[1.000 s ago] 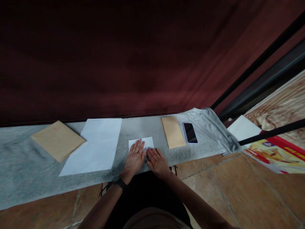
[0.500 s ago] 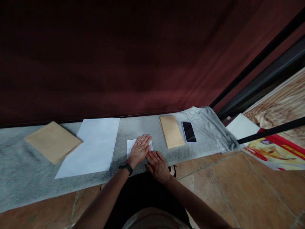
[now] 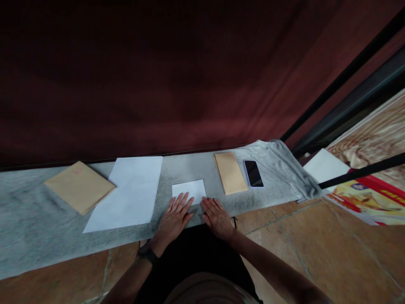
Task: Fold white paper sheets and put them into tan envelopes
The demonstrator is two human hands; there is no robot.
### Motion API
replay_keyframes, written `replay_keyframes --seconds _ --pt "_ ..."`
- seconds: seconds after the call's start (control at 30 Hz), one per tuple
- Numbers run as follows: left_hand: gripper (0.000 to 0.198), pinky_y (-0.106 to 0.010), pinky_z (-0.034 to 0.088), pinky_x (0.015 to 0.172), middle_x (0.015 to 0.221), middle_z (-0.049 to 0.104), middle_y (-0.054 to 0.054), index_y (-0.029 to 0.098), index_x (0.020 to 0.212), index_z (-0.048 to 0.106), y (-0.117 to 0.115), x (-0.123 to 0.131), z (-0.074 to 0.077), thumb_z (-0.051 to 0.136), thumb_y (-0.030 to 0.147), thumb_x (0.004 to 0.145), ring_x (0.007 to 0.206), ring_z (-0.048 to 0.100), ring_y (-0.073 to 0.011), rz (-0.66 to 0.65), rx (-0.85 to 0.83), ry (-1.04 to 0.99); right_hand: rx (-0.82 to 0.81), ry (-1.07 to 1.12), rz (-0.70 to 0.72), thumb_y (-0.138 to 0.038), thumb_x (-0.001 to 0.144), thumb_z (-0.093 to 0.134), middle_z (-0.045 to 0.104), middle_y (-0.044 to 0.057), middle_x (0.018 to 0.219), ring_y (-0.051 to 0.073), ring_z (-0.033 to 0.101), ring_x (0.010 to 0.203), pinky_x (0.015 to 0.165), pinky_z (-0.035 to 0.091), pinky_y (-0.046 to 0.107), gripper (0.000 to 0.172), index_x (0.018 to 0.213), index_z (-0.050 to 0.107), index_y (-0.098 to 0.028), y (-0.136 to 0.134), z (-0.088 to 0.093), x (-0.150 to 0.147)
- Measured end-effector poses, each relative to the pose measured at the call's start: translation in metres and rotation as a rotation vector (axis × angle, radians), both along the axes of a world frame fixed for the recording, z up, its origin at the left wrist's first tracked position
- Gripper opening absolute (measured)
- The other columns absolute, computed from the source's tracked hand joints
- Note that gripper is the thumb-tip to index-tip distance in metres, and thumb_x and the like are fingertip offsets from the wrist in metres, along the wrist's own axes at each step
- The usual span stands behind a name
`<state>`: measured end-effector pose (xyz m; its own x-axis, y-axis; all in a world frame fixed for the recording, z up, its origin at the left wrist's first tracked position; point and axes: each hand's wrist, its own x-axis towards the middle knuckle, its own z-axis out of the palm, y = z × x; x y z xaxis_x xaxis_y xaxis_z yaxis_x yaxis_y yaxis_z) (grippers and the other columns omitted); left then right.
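The person's left hand [image 3: 174,219] and right hand [image 3: 218,215] both lie palm-down w/ fingers spread, gripping nothing, side by side but not touching, at the near edge of a grey mat [image 3: 31,228] spread over a tiled floor [image 3: 316,253]. The small white paper [image 3: 189,190], approx. in the middle of the mat, lies flat just beyond the fingers. Left fingertips reach its near edge and seem to overlap it slightly, though the light is dim, so contact isn't certain. Right fingertips sit just beside its near right corner, on the mat. A dark watch [image 3: 147,252] is on the left wrist. Left of the small paper, a large white sheet [image 3: 126,192] runs from the far edge almost to the near edge; its left side touches or overlaps a brown envelope [image 3: 79,185] lying at an angle. Right of the paper, towards the far edge, a second brown envelope [image 3: 230,172] lies w/ a phone [image 3: 253,173] just beside it, screen dark, near the mat's crumpled right end. A dark red curtain [image 3: 190,84] hangs behind the far edge.
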<state>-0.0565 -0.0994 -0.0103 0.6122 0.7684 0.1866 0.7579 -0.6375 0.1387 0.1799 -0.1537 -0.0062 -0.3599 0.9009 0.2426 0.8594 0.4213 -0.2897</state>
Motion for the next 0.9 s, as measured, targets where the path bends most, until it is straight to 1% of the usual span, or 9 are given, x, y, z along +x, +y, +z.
replay_keyframes --seconds 0.1,0.23,0.3,0.47,0.57,0.67,0.8,0.83,0.9 --pt "0.057 -0.049 0.021 0.124 0.165 0.032 -0.003 0.034 0.155 0.037 -0.008 -0.008 -0.003 0.044 0.050 0.100 0.153 0.027 -0.0258 -0.030 0.031 0.037 -0.023 -0.034 0.088 -0.032 0.104 0.049 0.045 0.011 0.156 0.023 0.042 0.145 0.123 0.032 0.044 0.050 0.151 0.045 -0.014 0.007 0.003 0.009" --pt "0.059 -0.049 0.022 0.123 0.166 0.031 -0.004 0.035 0.155 0.035 -0.009 -0.009 -0.005 0.044 0.053 0.100 0.152 0.029 -0.0265 -0.030 0.078 0.057 -0.045 -0.077 0.243 -0.038 0.105 0.046 0.041 0.009 0.159 0.020 0.036 0.148 0.125 0.029 0.042 0.053 0.153 0.042 -0.016 0.023 0.001 0.015" --pt "0.060 -0.048 0.023 0.123 0.166 0.030 -0.004 0.035 0.156 0.034 -0.009 -0.009 -0.005 0.044 0.053 0.100 0.152 0.029 -0.0264 -0.034 0.092 0.062 -0.043 -0.092 0.292 -0.041 0.106 0.045 0.039 0.009 0.160 0.019 0.034 0.149 0.125 0.028 0.041 0.055 0.154 0.038 -0.016 0.032 -0.002 0.017" --pt "0.059 -0.047 0.021 0.123 0.166 0.030 -0.006 0.033 0.157 0.033 -0.009 -0.009 -0.004 0.042 0.052 0.101 0.152 0.029 -0.0254 -0.034 0.092 0.081 0.001 -0.131 0.296 -0.045 0.104 0.048 0.034 0.010 0.162 0.021 0.032 0.150 0.125 0.028 0.042 0.062 0.157 0.032 -0.016 0.051 -0.006 0.036" --pt "0.060 -0.047 0.020 0.123 0.166 0.030 -0.005 0.034 0.157 0.032 -0.010 -0.010 -0.003 0.041 0.053 0.101 0.152 0.028 -0.0249 -0.036 0.082 0.089 0.012 -0.146 0.260 -0.046 0.103 0.049 0.036 0.013 0.161 0.023 0.033 0.150 0.124 0.028 0.043 0.064 0.156 0.034 -0.013 0.061 -0.003 0.043" --pt "0.059 -0.047 0.019 0.124 0.166 0.030 -0.005 0.034 0.156 0.033 -0.010 -0.010 -0.004 0.041 0.053 0.101 0.152 0.028 -0.0251 -0.031 0.084 0.086 0.019 -0.148 0.239 -0.047 0.104 0.045 0.038 0.013 0.160 0.024 0.033 0.150 0.125 0.025 0.045 0.062 0.154 0.037 -0.011 0.065 0.002 0.034" --pt "0.059 -0.048 0.019 0.124 0.165 0.032 -0.007 0.031 0.154 0.040 -0.010 -0.011 -0.006 0.041 0.055 0.100 0.152 0.029 -0.0263 -0.042 0.087 0.085 0.014 -0.118 0.386 -0.050 0.105 0.041 0.036 0.009 0.162 0.019 0.028 0.152 0.126 0.025 0.041 0.062 0.156 0.034 -0.016 0.058 0.002 0.009" --pt "0.059 -0.047 0.019 0.124 0.164 0.033 -0.008 0.030 0.153 0.041 -0.010 -0.011 -0.007 0.041 0.055 0.100 0.152 0.030 -0.0263 -0.044 0.088 0.083 0.008 -0.113 0.414 -0.051 0.105 0.041 0.035 0.009 0.162 0.019 0.028 0.152 0.126 0.025 0.040 0.063 0.157 0.033 -0.015 0.056 0.001 0.004" --pt "0.059 -0.047 0.020 0.124 0.164 0.034 -0.008 0.030 0.154 0.040 -0.010 -0.010 -0.007 0.041 0.055 0.100 0.151 0.031 -0.0261 -0.042 0.089 0.079 0.004 -0.105 0.424 -0.051 0.106 0.040 0.034 0.012 0.162 0.019 0.029 0.152 0.126 0.026 0.039 0.064 0.157 0.032 -0.012 0.057 -0.002 -0.001"
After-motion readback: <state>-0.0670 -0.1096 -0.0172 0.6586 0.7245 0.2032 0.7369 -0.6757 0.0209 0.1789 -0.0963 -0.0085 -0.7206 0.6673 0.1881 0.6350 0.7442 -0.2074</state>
